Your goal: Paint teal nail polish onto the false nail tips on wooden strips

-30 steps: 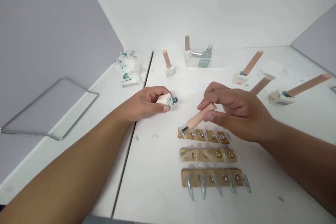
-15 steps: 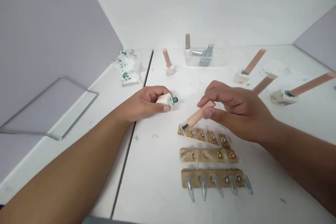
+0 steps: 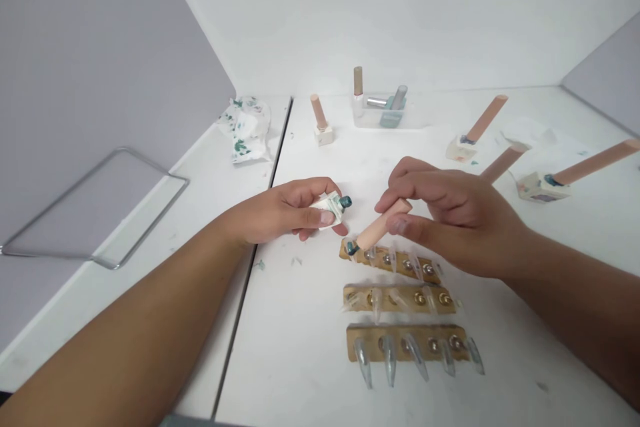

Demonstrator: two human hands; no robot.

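Note:
My left hand (image 3: pixel 295 210) grips a small white nail polish bottle (image 3: pixel 330 209), tilted with its uncapped, green-smeared neck pointing right. Between the thumb and fingers of my right hand (image 3: pixel 445 213) is the peach-coloured handle of a nail polish brush (image 3: pixel 383 225). Its dark green tip lies at the left end of the farthest wooden strip (image 3: pixel 375 252), over a clear false nail there; whether it touches cannot be made out. Nearer me lie a middle strip (image 3: pixel 400 297) with clear false nails and a front strip (image 3: pixel 420 341) whose nails look greyish and glittery.
Several peach-capped bottles stand around, one at back centre (image 3: pixel 324 133) and others right (image 3: pixel 543 187). A clear plastic box (image 3: pixel 370 119) holds more bottles. Green-stained tissue (image 3: pixel 250 133) lies back left, near a bent metal frame (image 3: pixel 120 263). A dark seam (image 3: pixel 240 320) crosses the white tabletop.
My left hand has shifted right and slightly toward me with the bottle, closer to the brush. The brush tip has dipped slightly at the same end of the strip.

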